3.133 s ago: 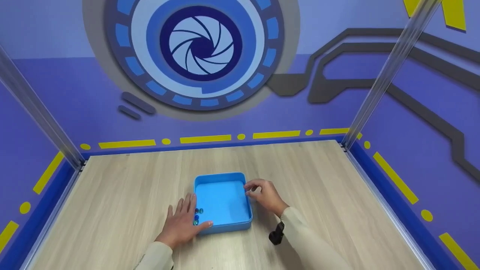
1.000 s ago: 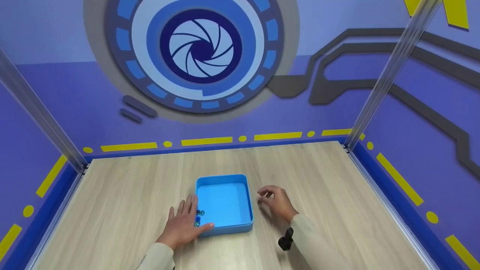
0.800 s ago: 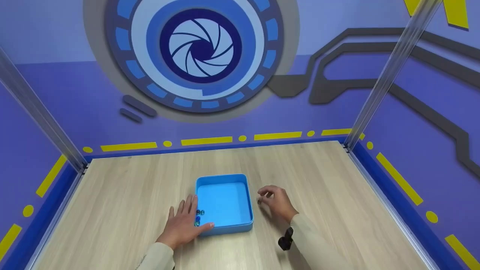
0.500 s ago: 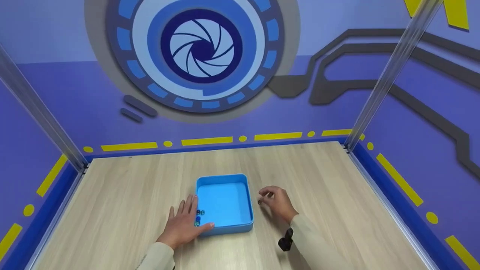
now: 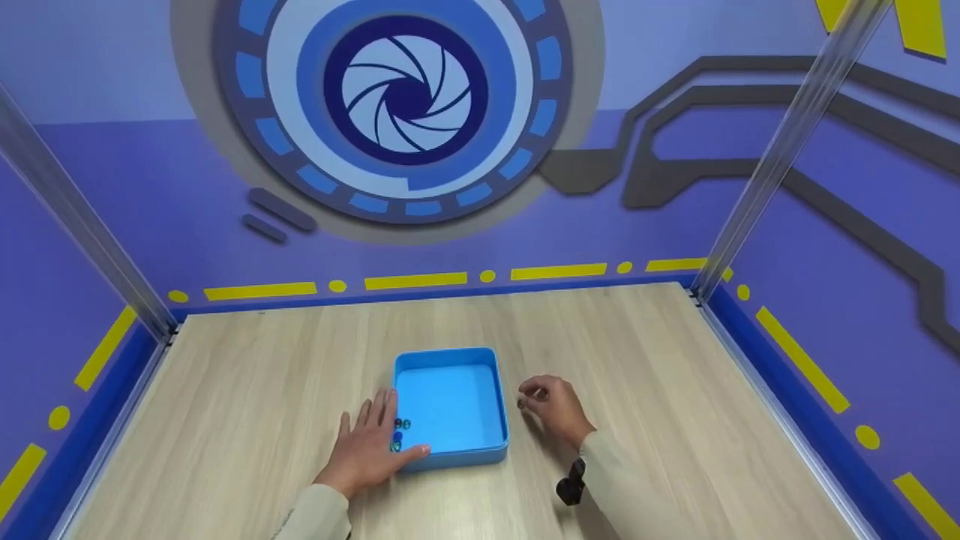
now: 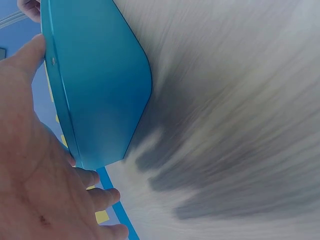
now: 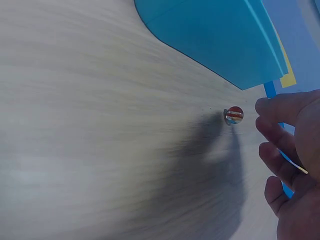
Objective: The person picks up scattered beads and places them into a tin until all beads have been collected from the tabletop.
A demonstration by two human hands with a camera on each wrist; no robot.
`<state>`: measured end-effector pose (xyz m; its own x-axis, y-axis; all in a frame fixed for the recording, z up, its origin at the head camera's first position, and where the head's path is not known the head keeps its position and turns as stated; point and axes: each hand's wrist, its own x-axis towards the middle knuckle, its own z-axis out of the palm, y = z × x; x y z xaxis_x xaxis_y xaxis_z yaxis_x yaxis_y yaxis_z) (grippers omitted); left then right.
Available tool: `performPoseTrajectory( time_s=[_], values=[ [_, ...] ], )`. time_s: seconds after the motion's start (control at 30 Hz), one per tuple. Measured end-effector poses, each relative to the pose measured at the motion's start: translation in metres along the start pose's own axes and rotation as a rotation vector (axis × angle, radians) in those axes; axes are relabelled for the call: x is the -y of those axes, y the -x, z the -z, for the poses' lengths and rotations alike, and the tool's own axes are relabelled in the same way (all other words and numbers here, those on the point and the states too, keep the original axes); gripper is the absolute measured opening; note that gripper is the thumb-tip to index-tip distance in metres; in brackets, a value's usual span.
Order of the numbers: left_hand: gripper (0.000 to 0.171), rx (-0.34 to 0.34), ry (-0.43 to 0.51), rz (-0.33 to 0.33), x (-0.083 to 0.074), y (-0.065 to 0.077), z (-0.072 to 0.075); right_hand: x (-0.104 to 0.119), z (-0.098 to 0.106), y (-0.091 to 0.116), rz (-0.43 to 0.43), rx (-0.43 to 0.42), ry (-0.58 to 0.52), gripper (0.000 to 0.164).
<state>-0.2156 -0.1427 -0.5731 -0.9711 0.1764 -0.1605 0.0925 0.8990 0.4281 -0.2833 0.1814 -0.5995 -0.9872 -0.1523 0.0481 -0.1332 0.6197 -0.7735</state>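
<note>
A square blue tray (image 5: 450, 401) stands on the table, with several small dark glass marbles (image 5: 397, 431) in its near left corner. My left hand (image 5: 364, 450) rests along the tray's left side, fingers straight and thumb over the front rim. To the right of the tray is my right hand (image 5: 556, 409), fingers loosely bent. One clear marble with red and white streaks (image 7: 234, 115) lies on the table just in front of its fingertips, a small gap between them in the right wrist view. In the head view this marble (image 5: 520, 403) shows close by the thumb.
The light wood table (image 5: 262, 405) is bounded by purple panels at the back and both sides. Metal posts (image 5: 780, 157) rise at its two back corners. A black wrist device (image 5: 571, 484) hangs below the right sleeve.
My right hand has moved from the tray's right rim to the right and slightly nearer, where a marble now shows beside it. Over the last second both hands stay nearly still.
</note>
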Motion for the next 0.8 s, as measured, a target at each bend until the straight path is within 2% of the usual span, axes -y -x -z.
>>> performPoseTrajectory(
  time_s=[0.23,0.8],
  values=[
    [0.110,0.001,-0.011,-0.003,0.0021,-0.0006,-0.0012,-0.0006,-0.0027,0.0029,0.019,-0.005,0.013,0.014],
    [0.110,-0.001,0.004,-0.003,0.0010,-0.0008,-0.0014,-0.0017,-0.0074,-0.0007,-0.009,0.016,0.040,0.017]
  ],
)
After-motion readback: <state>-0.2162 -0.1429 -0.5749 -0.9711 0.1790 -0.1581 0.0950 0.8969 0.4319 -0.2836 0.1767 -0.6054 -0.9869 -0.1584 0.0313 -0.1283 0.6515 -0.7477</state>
